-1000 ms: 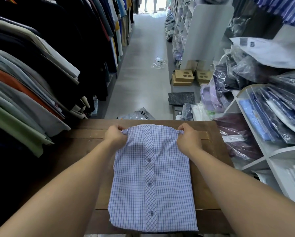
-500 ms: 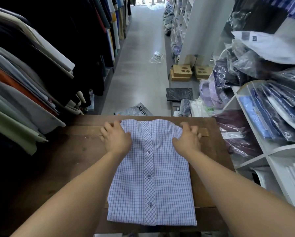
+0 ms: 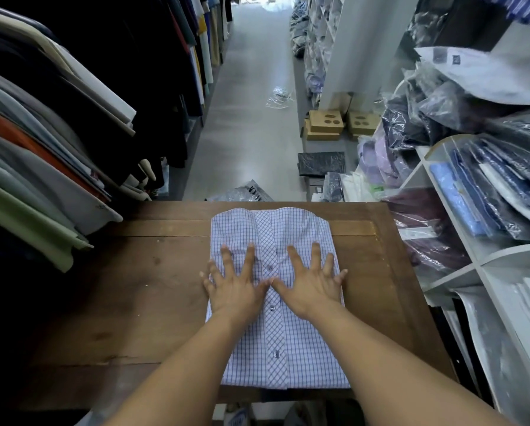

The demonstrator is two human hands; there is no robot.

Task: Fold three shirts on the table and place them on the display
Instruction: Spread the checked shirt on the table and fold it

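A blue-and-white checked shirt (image 3: 272, 232) lies folded into a long rectangle on the brown wooden table (image 3: 140, 287), button placket up the middle. My left hand (image 3: 234, 287) presses flat on its left half with fingers spread. My right hand (image 3: 311, 284) presses flat on its right half, fingers spread too. The two thumbs nearly meet over the placket. The shirt's near edge reaches the table's front edge.
A rack of hanging clothes (image 3: 42, 149) crowds the left side. White display shelves (image 3: 460, 265) with bagged shirts stand at the right. Beyond the table an aisle floor (image 3: 251, 124) holds plastic bags and cardboard boxes (image 3: 325, 124).
Both hands let go of the shirt's far corners, slid toward me along the fabric and now lie flat and spread on its middle. The far edge has settled onto the table.
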